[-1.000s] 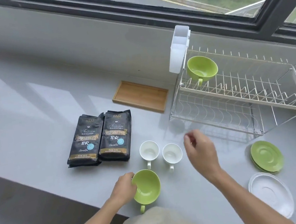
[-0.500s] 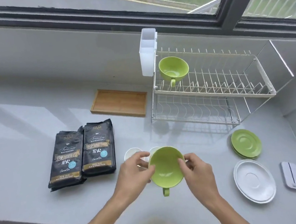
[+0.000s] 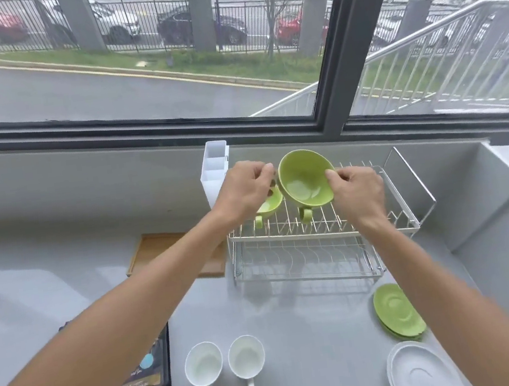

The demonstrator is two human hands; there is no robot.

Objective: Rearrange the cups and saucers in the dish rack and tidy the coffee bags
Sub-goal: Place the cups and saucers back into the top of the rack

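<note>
1. Over the rack's [image 3: 323,232] top tier, both hands hold a green cup [image 3: 304,178] tilted on its side, mouth toward the camera, handle down among the prongs. The left hand [image 3: 243,189] pinches the rim on the cup's left; the right hand [image 3: 358,192] pinches the rim on its right.
2. A second green cup [image 3: 270,205] already sits at the rack's left end, partly hidden by the left hand, just beside the held one.
3. The step in hand, as I judge it, is seating the held cup on the rack. Whether it already rests on the wires I cannot tell.
4. The next move likely calls for easing the cup down between the prongs, clear of its neighbour, then letting go.
5. In front of the rack on the desk [image 3: 313,330] stand two white cups [image 3: 225,365]; to the rack's front right lie green saucers [image 3: 398,311] and white saucers [image 3: 424,371]. The coffee bags [image 3: 141,376] lie front left, largely hidden by the left arm, untouched.
6. Open room: the rack's right part and lower tier hold nothing. A white caddy [image 3: 215,172] hangs on the rack's left edge, close to the left hand; a wooden tray [image 3: 163,250] lies left of the rack.
</note>
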